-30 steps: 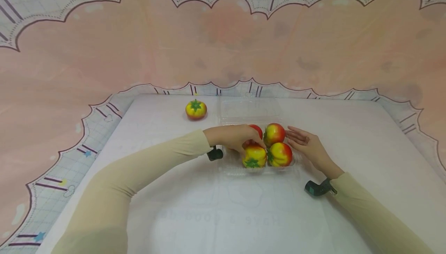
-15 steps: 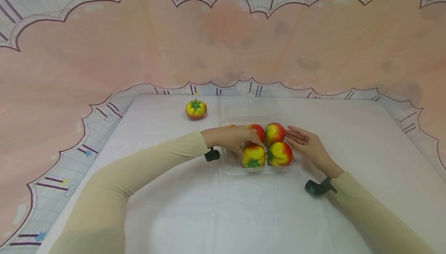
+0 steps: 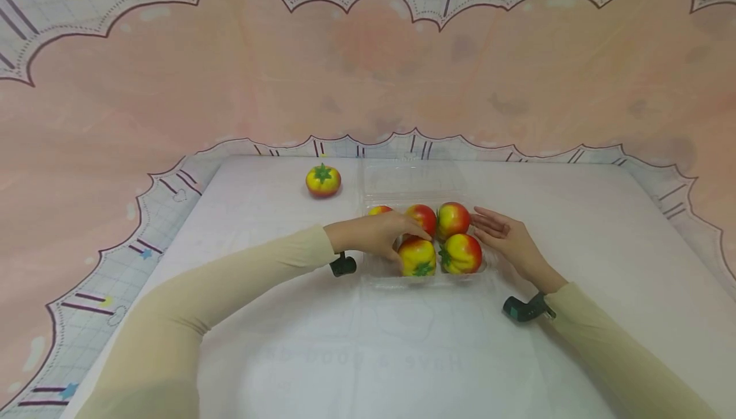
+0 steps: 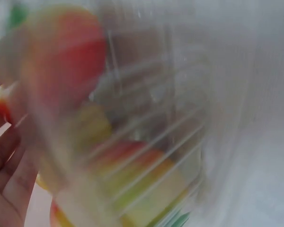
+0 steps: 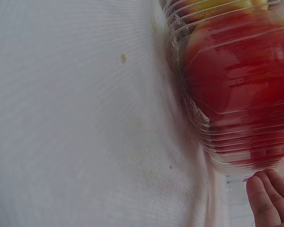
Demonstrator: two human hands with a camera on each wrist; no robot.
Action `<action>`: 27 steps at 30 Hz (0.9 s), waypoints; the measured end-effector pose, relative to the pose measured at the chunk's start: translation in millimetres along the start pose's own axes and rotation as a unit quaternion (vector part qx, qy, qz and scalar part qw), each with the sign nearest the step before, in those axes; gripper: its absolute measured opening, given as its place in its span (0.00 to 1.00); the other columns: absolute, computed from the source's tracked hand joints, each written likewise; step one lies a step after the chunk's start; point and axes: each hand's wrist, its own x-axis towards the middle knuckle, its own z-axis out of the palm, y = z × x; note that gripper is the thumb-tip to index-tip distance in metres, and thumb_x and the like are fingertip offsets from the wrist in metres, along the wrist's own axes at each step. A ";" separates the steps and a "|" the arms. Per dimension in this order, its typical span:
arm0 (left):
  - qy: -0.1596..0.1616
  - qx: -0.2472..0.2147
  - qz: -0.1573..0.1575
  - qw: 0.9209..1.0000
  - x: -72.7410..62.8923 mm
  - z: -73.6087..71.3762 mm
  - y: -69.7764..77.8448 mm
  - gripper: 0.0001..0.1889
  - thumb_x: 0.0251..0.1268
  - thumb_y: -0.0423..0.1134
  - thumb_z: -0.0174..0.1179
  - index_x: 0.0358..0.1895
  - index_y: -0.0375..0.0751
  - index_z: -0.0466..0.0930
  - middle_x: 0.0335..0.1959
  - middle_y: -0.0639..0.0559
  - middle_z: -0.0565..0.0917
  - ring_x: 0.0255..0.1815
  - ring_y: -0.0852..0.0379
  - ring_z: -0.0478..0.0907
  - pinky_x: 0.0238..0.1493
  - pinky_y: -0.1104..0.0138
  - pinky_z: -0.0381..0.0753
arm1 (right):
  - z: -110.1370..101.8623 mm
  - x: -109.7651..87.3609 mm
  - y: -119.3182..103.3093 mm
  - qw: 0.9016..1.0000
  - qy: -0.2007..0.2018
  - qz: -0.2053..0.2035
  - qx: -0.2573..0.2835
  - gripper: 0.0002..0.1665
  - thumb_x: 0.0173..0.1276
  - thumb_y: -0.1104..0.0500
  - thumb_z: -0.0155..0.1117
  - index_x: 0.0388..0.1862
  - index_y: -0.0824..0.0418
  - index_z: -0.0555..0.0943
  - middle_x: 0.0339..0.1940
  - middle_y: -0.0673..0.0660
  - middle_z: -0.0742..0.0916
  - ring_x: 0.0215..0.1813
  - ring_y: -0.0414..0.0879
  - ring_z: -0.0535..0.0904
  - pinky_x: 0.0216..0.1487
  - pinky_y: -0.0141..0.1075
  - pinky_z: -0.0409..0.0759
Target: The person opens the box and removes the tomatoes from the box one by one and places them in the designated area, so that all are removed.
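Observation:
A clear plastic clamshell box (image 3: 385,278) stands open on the table, holding several red-and-yellow tomato-like fruits with green star-shaped tops. My left hand (image 3: 376,234) reaches over its left side, fingers and thumb curved round the front middle fruit (image 3: 418,257). Behind that hand a back-left fruit (image 3: 379,210) is partly hidden. To the right lie a front fruit (image 3: 462,253) and a back fruit (image 3: 453,220); another back fruit (image 3: 421,218) sits in the middle. My right hand (image 3: 508,237) rests at the box's right side, fingers extended; the right wrist view shows fingertips (image 5: 258,189) against the ribbed wall.
One more such fruit (image 3: 323,180) stands outside the box, at the back left of the white-covered table (image 3: 322,355). The box's clear lid (image 3: 411,179) lies folded back behind it. A peach patterned cloth (image 3: 368,80) hangs behind the table.
My left hand has drawn slightly left, uncovering more of the back-left and back-middle fruits. The front middle fruit has turned a little. My right hand has stayed in place.

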 end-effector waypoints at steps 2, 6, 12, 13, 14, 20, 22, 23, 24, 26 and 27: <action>0.004 -0.005 -0.008 1.000 -0.7 2.4 -0.3 0.33 0.51 0.42 0.70 0.63 0.45 0.71 0.62 0.53 0.75 0.60 0.58 0.72 0.65 0.68 0.72 | -0.1 0.0 0.0 1.000 0.001 0.001 0.000 0.34 0.70 0.56 0.56 0.72 0.65 0.59 0.67 0.68 0.71 0.67 0.60 0.67 0.56 0.22 0.73; 0.012 -0.011 -0.020 1.000 -2.9 5.4 -0.3 0.33 0.50 0.43 0.70 0.63 0.44 0.70 0.62 0.53 0.75 0.61 0.59 0.71 0.68 0.68 0.69 | 0.0 0.2 0.2 1.000 0.004 0.004 -0.003 0.34 0.70 0.55 0.56 0.72 0.64 0.60 0.67 0.69 0.71 0.67 0.60 0.68 0.56 0.22 0.72; 0.029 -0.029 -0.021 0.999 -8.1 8.6 -0.9 0.33 0.50 0.42 0.70 0.63 0.43 0.70 0.62 0.52 0.75 0.61 0.58 0.71 0.67 0.68 0.70 | -0.5 2.0 1.3 1.000 0.005 0.005 0.006 0.35 0.70 0.54 0.56 0.71 0.65 0.60 0.68 0.68 0.70 0.68 0.55 0.68 0.54 0.19 0.73; 0.031 -0.031 -0.020 0.999 -8.8 9.2 -1.4 0.33 0.50 0.42 0.70 0.63 0.43 0.70 0.62 0.52 0.75 0.61 0.58 0.71 0.66 0.69 0.70 | -0.9 2.7 1.5 1.000 0.004 0.002 0.012 0.35 0.70 0.54 0.57 0.71 0.65 0.60 0.69 0.68 0.70 0.68 0.54 0.68 0.54 0.19 0.73; 0.034 -0.033 -0.019 0.999 -9.3 9.7 -1.9 0.33 0.50 0.41 0.70 0.63 0.43 0.70 0.61 0.52 0.75 0.60 0.58 0.71 0.66 0.69 0.70 | -1.4 3.6 1.8 1.000 0.004 -0.002 0.016 0.35 0.70 0.54 0.57 0.71 0.66 0.60 0.69 0.68 0.69 0.69 0.54 0.68 0.54 0.18 0.73; 0.044 -0.044 -0.016 0.998 -11.5 11.4 -3.1 0.33 0.50 0.40 0.70 0.62 0.43 0.71 0.60 0.52 0.76 0.58 0.59 0.72 0.63 0.70 0.73 | -6.9 10.6 5.9 1.000 -0.017 -0.012 0.016 0.34 0.70 0.54 0.56 0.70 0.66 0.61 0.70 0.67 0.68 0.70 0.58 0.65 0.54 0.18 0.73; 0.044 -0.046 -0.016 0.998 -11.8 11.8 -3.3 0.33 0.50 0.40 0.70 0.62 0.43 0.71 0.60 0.52 0.76 0.58 0.59 0.72 0.64 0.70 0.73 | -9.3 12.8 7.8 0.999 -0.030 -0.012 0.007 0.34 0.70 0.53 0.56 0.70 0.65 0.61 0.70 0.67 0.69 0.70 0.59 0.64 0.54 0.18 0.73; 0.043 -0.047 -0.016 0.998 -11.9 12.0 -3.4 0.33 0.50 0.41 0.70 0.62 0.43 0.71 0.61 0.52 0.76 0.59 0.59 0.72 0.64 0.70 0.72 | -10.6 13.9 8.8 0.999 -0.036 -0.012 0.002 0.34 0.70 0.53 0.57 0.70 0.65 0.62 0.70 0.67 0.69 0.70 0.60 0.64 0.55 0.19 0.73; 0.043 -0.048 -0.016 0.998 -12.0 12.1 -3.6 0.33 0.50 0.41 0.70 0.62 0.43 0.71 0.61 0.52 0.75 0.59 0.59 0.72 0.64 0.69 0.72 | -11.8 14.7 9.6 0.999 -0.041 -0.013 -0.004 0.34 0.70 0.52 0.57 0.70 0.64 0.62 0.70 0.66 0.69 0.70 0.59 0.65 0.55 0.19 0.73; 0.043 -0.048 -0.016 0.998 -12.0 12.5 -4.2 0.33 0.50 0.42 0.70 0.62 0.43 0.71 0.61 0.52 0.75 0.60 0.59 0.72 0.65 0.69 0.71 | -13.9 16.4 11.5 0.999 -0.049 -0.012 -0.013 0.35 0.69 0.51 0.57 0.70 0.62 0.62 0.70 0.65 0.69 0.69 0.55 0.68 0.55 0.19 0.73; 0.044 -0.049 -0.016 0.998 -12.0 12.6 -4.4 0.33 0.50 0.42 0.70 0.62 0.44 0.71 0.61 0.53 0.75 0.60 0.59 0.72 0.65 0.69 0.71 | -14.7 17.2 12.4 0.999 -0.051 -0.013 -0.014 0.35 0.69 0.50 0.58 0.70 0.62 0.63 0.70 0.65 0.70 0.69 0.51 0.70 0.55 0.19 0.73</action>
